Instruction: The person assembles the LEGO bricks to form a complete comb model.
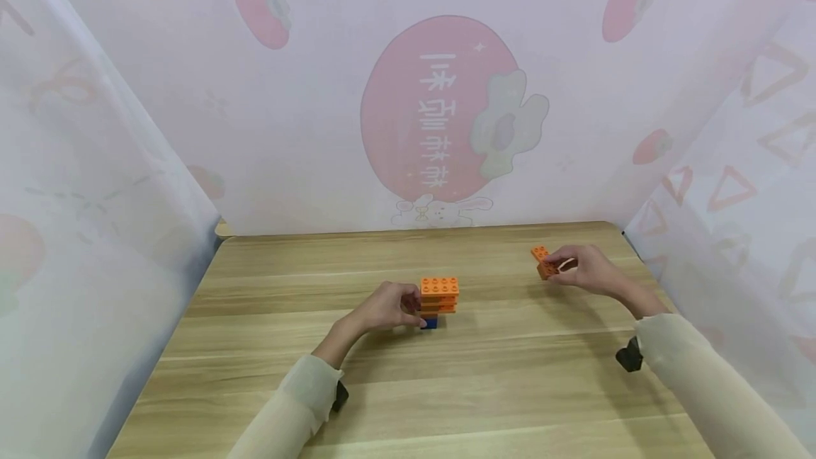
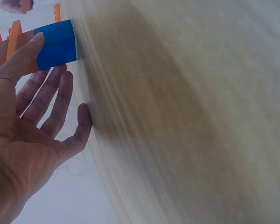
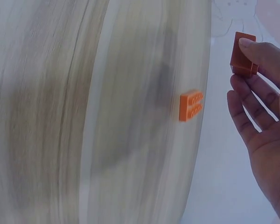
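Note:
Near the middle of the table, a stack of toy building bricks [image 1: 440, 286] stands upright, with bright orange and brown-orange layers over a blue base [image 2: 59, 44]. My left hand [image 1: 386, 305] grips its lower left side, the thumb against the stack near the blue part and the fingers behind. Farther right, my right hand [image 1: 590, 270] pinches a brown-orange brick [image 3: 241, 57] between thumb and fingertips, raised above the table in the right wrist view. Just beyond it lies a flat orange studded brick [image 1: 540, 253], also visible in that wrist view.
The wooden table [image 1: 484, 381] ends at a pale printed curtain [image 1: 306, 126] at the back, and similar cloth hangs at both sides. A small dark object [image 1: 630, 355] sits at the right wrist, below the sleeve's cuff.

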The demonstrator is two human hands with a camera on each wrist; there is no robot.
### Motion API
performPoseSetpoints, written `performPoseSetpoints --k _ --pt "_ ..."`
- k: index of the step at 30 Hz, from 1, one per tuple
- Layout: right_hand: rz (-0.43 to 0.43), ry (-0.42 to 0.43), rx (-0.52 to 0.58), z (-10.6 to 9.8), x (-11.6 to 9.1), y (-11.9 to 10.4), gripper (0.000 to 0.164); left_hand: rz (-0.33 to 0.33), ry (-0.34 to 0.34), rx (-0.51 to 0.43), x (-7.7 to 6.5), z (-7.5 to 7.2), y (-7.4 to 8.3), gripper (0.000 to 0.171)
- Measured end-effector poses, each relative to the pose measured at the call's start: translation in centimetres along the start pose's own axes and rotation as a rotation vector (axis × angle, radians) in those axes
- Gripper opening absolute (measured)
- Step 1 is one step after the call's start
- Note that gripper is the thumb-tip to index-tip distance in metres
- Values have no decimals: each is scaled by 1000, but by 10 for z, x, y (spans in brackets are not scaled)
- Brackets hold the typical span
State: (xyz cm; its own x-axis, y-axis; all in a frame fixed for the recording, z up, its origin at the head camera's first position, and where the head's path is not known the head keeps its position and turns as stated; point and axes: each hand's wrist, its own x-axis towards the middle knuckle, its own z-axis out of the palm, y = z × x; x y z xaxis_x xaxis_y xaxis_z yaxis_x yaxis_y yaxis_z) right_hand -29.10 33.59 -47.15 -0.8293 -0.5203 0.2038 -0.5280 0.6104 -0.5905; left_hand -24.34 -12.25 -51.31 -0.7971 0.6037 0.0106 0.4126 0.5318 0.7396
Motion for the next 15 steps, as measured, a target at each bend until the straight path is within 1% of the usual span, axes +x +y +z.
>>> performPoseSetpoints --k 8,12,15 --pt "-72 34 -13 8 9 -11 35 11 4 8 0 0 0 27" --pt "-109 42 -9 10 14 -21 35 5 6 16 0 0 1 26" --pt "-120 35 -20 10 17 -30 36 7 6 16 0 0 0 27"
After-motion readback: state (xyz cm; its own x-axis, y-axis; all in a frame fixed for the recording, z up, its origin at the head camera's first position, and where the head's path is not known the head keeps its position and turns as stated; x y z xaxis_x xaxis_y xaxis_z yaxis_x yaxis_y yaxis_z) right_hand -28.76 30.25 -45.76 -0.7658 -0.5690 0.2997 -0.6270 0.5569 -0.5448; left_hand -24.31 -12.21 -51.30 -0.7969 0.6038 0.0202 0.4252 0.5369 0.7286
